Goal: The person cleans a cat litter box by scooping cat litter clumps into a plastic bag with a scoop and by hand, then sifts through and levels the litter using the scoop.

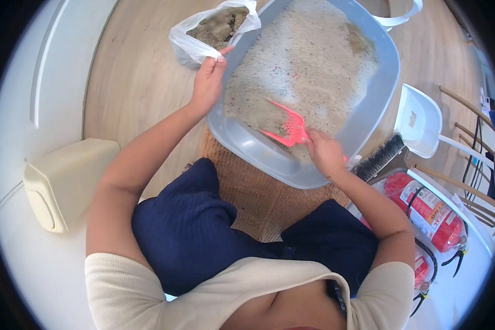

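A grey litter box (389, 82) full of sandy litter (297, 60) stands in front of me. My right hand (323, 151) grips the handle of a red litter scoop (295, 127), whose slotted blade is partly sunk in the litter near the box's close left side. Some litter lies on the blade. My left hand (209, 82) pinches the rim of a white plastic bag (188, 48) beside the box's left wall. The bag's mouth is spread, and dark clumped litter (219, 27) shows inside it.
A woven mat (253, 198) lies under the box's near end. On the right are a white dustpan (418, 118), a black-bristled brush (380, 158) and red fire extinguishers (426, 212). A cream bin (71, 179) stands at left by the white door (49, 82).
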Demonstrator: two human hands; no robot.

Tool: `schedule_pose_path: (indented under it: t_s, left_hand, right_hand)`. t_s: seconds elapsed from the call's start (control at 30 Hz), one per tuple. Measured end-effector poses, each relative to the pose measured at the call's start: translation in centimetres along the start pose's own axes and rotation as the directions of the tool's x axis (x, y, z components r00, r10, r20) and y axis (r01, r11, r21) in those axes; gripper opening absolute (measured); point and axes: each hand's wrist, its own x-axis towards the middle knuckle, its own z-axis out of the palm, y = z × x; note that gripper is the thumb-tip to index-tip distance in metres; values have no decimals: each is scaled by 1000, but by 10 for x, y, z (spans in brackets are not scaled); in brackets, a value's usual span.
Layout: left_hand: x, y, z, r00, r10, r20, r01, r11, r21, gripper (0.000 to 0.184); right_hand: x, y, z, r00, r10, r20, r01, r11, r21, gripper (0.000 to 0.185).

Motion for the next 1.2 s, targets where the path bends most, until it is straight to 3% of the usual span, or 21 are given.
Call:
schedule_pose_path:
  t_s: [0.07, 0.13, 0.2, 0.27, 0.43, 0.53, 0.6, 0.7, 0.8, 0.83, 0.9, 0.97, 1.03, 1.1, 1.2]
  left_hand:
    - [0, -1, -1, 997, -70, 12, 70, 998, -5, 28]
    - [0, -1, 0, 1000, -29, 5, 29, 1000, -7, 27]
    - [0, -1, -1, 1000, 11, -1, -11, 1000, -12, 26]
    - [0, -2, -2, 998, -65, 6, 65, 998, 2, 26]
    - [-1, 0, -2, 999, -54, 2, 54, 998, 32, 29]
    - [1, -3, 1, 996, -84, 9, 84, 996, -34, 30]
    - [1, -6, -1, 996, -84, 4, 84, 992, -89, 30]
    - [1, -4, -2, 999, 12, 36, -10, 998, -60, 39]
    - [0, -1, -1, 999, -23, 38, 25, 998, -52, 38]
    - [0, 1, -1, 994, -96, 47, 99, 993, -60, 38]
    - [1, -1, -2, 984, -169, 54, 172, 983, -62, 38]
    - [2, -9, -2, 999, -5, 35, 6, 999, -33, 38]
    - [1, -4, 0, 1000, -18, -2, 18, 1000, -24, 32]
    - [-1, -2, 1, 999, -27, -35, 27, 999, -17, 27]
    - [0, -2, 0, 1000, -28, -5, 28, 1000, 3, 28]
  right_hand:
    - [4, -1, 17, 1000, 6, -31, -4, 998, 62, 30]
    - [10, -10, 26, 998, 12, -62, -4, 992, 129, 31]
    - [17, -21, 31, 997, 81, -22, -73, 969, 235, 32]
    - [26, -32, 31, 997, 77, -4, -74, 966, 250, 32]
    - [40, -25, 38, 992, 113, 62, -128, 933, 337, 33]
    - [45, -6, 49, 984, 74, 159, -145, 854, 500, 34]
    - [46, 1, 58, 994, 35, 107, -107, 588, 802, 37]
    - [48, 23, 43, 994, 38, 98, -100, 640, 762, 36]
    - [41, 28, 34, 995, 37, 89, -90, 682, 726, 35]
    - [41, 32, 35, 995, 37, 88, -90, 684, 724, 35]
    - [42, 32, 35, 997, 73, 20, -71, 794, 603, 35]
    - [44, 26, 23, 997, 79, -8, -63, 846, 529, 35]
    - [43, 11, 8, 995, 95, -35, -69, 890, 450, 36]
    - [49, -6, 2, 987, 9, -158, 27, 974, 226, 35]
    - [64, -28, -10, 997, 70, -27, -66, 991, 114, 34]
